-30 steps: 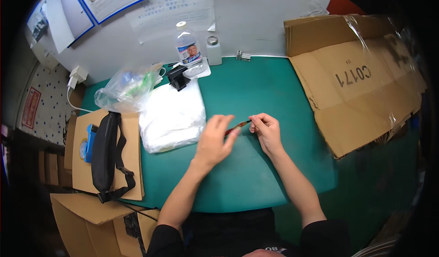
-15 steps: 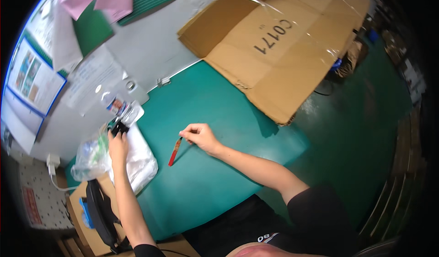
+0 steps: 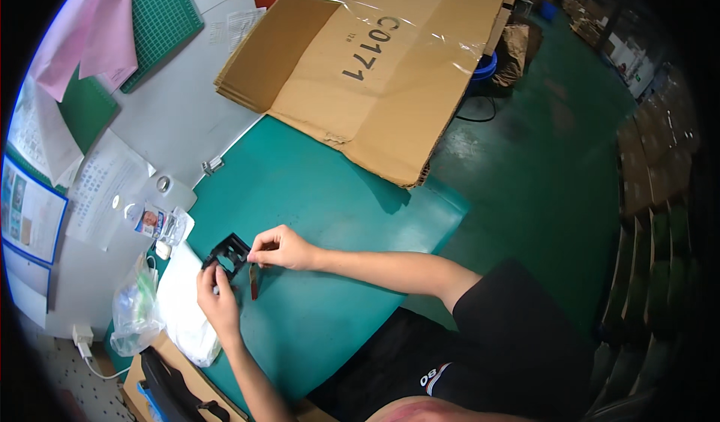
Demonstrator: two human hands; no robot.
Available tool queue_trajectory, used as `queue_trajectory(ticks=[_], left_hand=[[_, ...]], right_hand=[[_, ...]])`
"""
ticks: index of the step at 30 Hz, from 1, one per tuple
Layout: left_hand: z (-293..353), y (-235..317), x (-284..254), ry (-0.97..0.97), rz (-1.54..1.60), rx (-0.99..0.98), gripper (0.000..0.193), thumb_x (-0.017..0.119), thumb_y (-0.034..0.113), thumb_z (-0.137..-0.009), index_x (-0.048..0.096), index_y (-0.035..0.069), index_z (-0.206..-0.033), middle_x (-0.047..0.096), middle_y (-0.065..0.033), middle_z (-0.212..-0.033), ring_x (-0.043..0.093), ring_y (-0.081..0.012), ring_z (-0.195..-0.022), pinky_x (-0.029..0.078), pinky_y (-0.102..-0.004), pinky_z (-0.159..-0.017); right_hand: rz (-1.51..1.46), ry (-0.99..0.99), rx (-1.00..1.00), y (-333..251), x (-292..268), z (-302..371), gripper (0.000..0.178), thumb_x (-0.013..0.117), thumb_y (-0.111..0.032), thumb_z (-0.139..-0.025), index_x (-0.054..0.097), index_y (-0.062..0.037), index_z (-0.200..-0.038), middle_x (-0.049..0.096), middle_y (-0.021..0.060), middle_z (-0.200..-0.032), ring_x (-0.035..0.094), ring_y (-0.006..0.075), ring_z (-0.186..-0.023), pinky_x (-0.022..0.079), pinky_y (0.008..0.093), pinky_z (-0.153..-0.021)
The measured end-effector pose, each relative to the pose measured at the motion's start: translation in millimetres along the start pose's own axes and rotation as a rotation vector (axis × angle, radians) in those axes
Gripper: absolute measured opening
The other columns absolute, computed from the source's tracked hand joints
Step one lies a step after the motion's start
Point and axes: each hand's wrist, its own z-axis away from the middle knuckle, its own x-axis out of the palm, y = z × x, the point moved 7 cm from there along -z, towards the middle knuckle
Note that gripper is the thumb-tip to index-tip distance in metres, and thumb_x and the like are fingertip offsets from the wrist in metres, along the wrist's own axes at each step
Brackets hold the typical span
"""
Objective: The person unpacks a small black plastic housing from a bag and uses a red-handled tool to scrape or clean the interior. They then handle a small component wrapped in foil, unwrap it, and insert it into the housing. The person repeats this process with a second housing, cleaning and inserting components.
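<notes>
In my left hand (image 3: 217, 300), closed at its edge, is a small black plastic frame-like part (image 3: 238, 245) with openings through it. My right hand (image 3: 286, 249) pinches the top of a thin, flat reddish-brown strip (image 3: 253, 284), which hangs down close beside the black part. Whether the strip touches that part, I cannot tell. Both hands are above the green tabletop (image 3: 322, 324), near its left side. A white plastic bag (image 3: 182, 302) lies just left of my left hand.
A large open cardboard box (image 3: 405, 77) covers the table's far side and overhangs its right edge. On the left are a clear plastic bottle (image 3: 171, 228), a clear bag (image 3: 135, 309) and a black strap-like pouch (image 3: 166, 381). A metal clip (image 3: 213, 165) sits at the back edge.
My left hand has brought the black part from beside the bottle over to my right hand. The strip now hangs next to it. The whole view has shifted too.
</notes>
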Motion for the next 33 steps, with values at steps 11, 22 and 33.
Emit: queue_trajectory(ticks=[11,22,33], left_hand=[[30.1,3.2,37.2,-0.081,-0.088,0.092,0.026,0.054,0.018,-0.104,0.066,-0.002,-0.116,0.058,-0.0227,-0.123,0.06,-0.0394,-0.11,0.048,-0.0442,-0.095],[40.8,20.9,20.9,0.079,-0.118,0.301,0.03,0.062,0.013,-0.096,0.065,0.0,-0.122,0.053,-0.0214,-0.134,0.056,-0.0376,-0.118,0.045,-0.0452,-0.099],[51.3,49.8,25.5,0.11,-0.265,0.518,0.018,0.071,0.002,-0.087,0.069,0.0,-0.105,0.066,-0.0133,-0.099,0.061,-0.032,-0.093,0.047,-0.0431,-0.085]], right_hand=[[0.032,-0.038,0.041,-2.5,2.4,9.7,0.011,0.069,-0.009,-0.096,0.072,0.0005,-0.091,0.069,0.0035,-0.074,0.061,0.0067,-0.066,0.049,0.0223,-0.06],[-0.029,0.032,0.075,-9.6,-8.0,4.4,0.02,0.065,-0.015,-0.101,0.069,0.0016,-0.09,0.068,0.0061,-0.072,0.061,0.0085,-0.062,0.049,0.023,-0.055],[-0.26,-0.026,0.122,-5.9,-1.8,8.2,0.019,0.061,-0.016,-0.103,0.064,0.0005,-0.095,0.068,0.0084,-0.074,0.063,0.0122,-0.064,0.052,0.0255,-0.056]])
